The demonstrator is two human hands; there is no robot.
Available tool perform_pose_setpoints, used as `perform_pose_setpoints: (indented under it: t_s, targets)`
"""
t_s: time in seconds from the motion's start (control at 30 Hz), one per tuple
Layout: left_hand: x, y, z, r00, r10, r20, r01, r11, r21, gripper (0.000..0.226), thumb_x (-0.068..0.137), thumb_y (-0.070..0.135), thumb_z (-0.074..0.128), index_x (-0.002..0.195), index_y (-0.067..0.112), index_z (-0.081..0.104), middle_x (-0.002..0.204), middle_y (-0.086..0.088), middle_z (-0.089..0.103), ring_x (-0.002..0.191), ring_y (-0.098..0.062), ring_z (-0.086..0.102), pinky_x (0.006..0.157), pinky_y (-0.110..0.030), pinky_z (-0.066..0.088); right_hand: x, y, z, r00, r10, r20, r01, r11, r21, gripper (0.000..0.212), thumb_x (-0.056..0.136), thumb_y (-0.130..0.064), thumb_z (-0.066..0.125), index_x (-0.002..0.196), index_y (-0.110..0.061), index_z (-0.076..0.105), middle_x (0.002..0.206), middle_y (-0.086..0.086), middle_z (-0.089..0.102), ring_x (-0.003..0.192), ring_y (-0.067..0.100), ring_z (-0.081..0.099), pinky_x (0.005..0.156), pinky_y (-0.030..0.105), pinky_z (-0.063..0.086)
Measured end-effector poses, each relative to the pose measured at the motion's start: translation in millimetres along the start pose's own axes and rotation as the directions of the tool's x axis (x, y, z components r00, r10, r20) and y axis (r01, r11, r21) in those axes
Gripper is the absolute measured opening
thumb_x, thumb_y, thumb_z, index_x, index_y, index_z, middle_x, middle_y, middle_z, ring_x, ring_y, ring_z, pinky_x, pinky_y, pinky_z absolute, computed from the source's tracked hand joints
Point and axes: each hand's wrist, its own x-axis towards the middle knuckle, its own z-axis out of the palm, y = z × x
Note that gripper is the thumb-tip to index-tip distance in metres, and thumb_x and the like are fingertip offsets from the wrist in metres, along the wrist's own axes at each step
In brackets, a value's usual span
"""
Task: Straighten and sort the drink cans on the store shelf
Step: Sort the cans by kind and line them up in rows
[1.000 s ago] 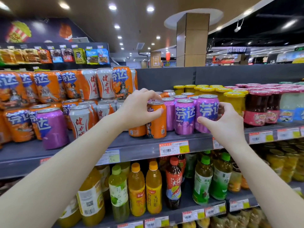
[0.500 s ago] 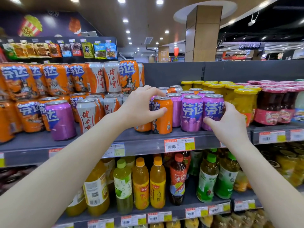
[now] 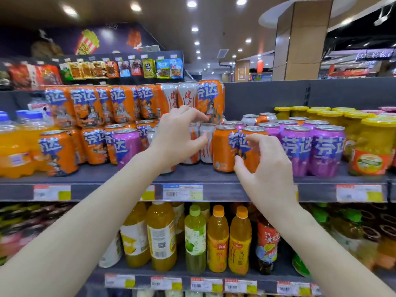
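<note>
1. Drink cans [image 3: 296, 146] stand on the grey upper shelf [image 3: 201, 175], stacked two high at the left and one high from the middle to the right.
2. The orange and purple cans carry large blue-and-white characters, "芬达". The orange ones on the top tier also show cartoon figures.
3. The tall white cans [image 3: 188, 93] on the top tier have red writing, of which "健力" can be read.
4. The colours are mixed. One purple can [image 3: 126, 146] stands among orange ones at the left, and purple rows [image 3: 327, 146] fill the right.
5. The right hand [image 3: 267, 170] pinches an orange can [image 3: 250, 151] near the shelf's front edge, with the thumb low on its side and the forefinger curled over the label. The can is upright and touches another orange can [image 3: 224, 148].
6. The left hand [image 3: 177, 136] arches with curled fingers before the short white cans [image 3: 206, 144], thumb against one. Whether it grips cannot be told.
7. Blurred price tags [image 3: 182, 192] line the shelf edge. Yellow-lidded jars [image 3: 372, 146] stand at the right, juice bottles [image 3: 217, 239] stand below, and snack packets [image 3: 150, 68] hang behind. A popcorn picture [image 3: 86, 42] reads "Pop".
</note>
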Motion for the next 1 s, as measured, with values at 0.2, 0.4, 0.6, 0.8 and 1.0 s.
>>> perform_pose_setpoints:
  t_s: [0.2, 0.4, 0.6, 0.8, 1.0]
  targets:
    - [-26.2, -40.8, -36.5, 0.996, -0.076, -0.051, 0.080, 0.993, 0.087, 0.023, 0.085, 0.031, 0.069, 0.107, 0.025, 0.071, 0.110, 0.005, 0.067, 0.108, -0.017, 0.059, 0.095, -0.035, 0.045, 7.4, -34.2, 49.7, 0.976, -0.024, 0.217, -0.020, 0.979, 0.202, 0.029, 0.085, -0.018, 0.077, 0.112, -0.012, 0.067, 0.102, -0.001, 0.069, 0.091, 0.014, 0.066, 0.083, 0.032, 0.056]
    - [-48.4, -75.3, -66.1, 0.982, -0.155, -0.111, 0.172, 0.971, 0.164, 0.029, 0.086, 0.037, 0.064, 0.111, 0.024, 0.070, 0.113, 0.003, 0.066, 0.110, -0.020, 0.059, 0.096, -0.047, 0.046, 21.3, -55.8, 94.7, 0.917, 0.090, 0.388, -0.186, 0.958, 0.217, 0.042, 0.087, -0.033, 0.077, 0.121, -0.015, 0.062, 0.106, -0.003, 0.068, 0.098, 0.014, 0.065, 0.085, 0.029, 0.053]
    - [-75.9, -111.5, -81.1, 0.956, -0.236, -0.176, 0.263, 0.953, 0.152, 0.050, 0.082, 0.043, 0.074, 0.124, 0.020, 0.061, 0.119, -0.001, 0.063, 0.111, -0.022, 0.059, 0.095, -0.039, 0.047, 21.4, -76.7, 127.3, 0.863, 0.194, 0.467, -0.299, 0.940, 0.163, 0.072, 0.082, -0.042, 0.081, 0.138, -0.012, 0.047, 0.121, 0.001, 0.065, 0.106, 0.016, 0.062, 0.083, 0.024, 0.045]
    - [-93.8, -130.9, -77.8, 0.863, -0.496, 0.102, 0.502, 0.864, -0.044, 0.093, 0.070, 0.069, 0.079, 0.142, 0.025, 0.041, 0.121, 0.007, 0.061, 0.107, -0.010, 0.063, 0.094, -0.037, 0.055, 28.1, -88.0, 138.1, 0.831, 0.265, 0.488, -0.352, 0.931, 0.093, 0.084, 0.082, -0.048, 0.079, 0.147, -0.013, 0.039, 0.138, 0.006, 0.059, 0.125, 0.022, 0.057, 0.089, 0.028, 0.045]
    - [-98.1, -137.6, -70.9, 0.811, -0.542, 0.220, 0.581, 0.790, -0.195, 0.089, 0.070, 0.067, 0.083, 0.139, 0.024, 0.046, 0.123, 0.010, 0.067, 0.103, 0.000, 0.064, 0.086, -0.021, 0.054, 26.9, -90.0, 143.1, 0.837, 0.305, 0.453, -0.368, 0.928, 0.055, 0.077, 0.084, -0.045, 0.078, 0.146, -0.015, 0.043, 0.135, 0.005, 0.062, 0.122, 0.022, 0.059, 0.087, 0.027, 0.045]
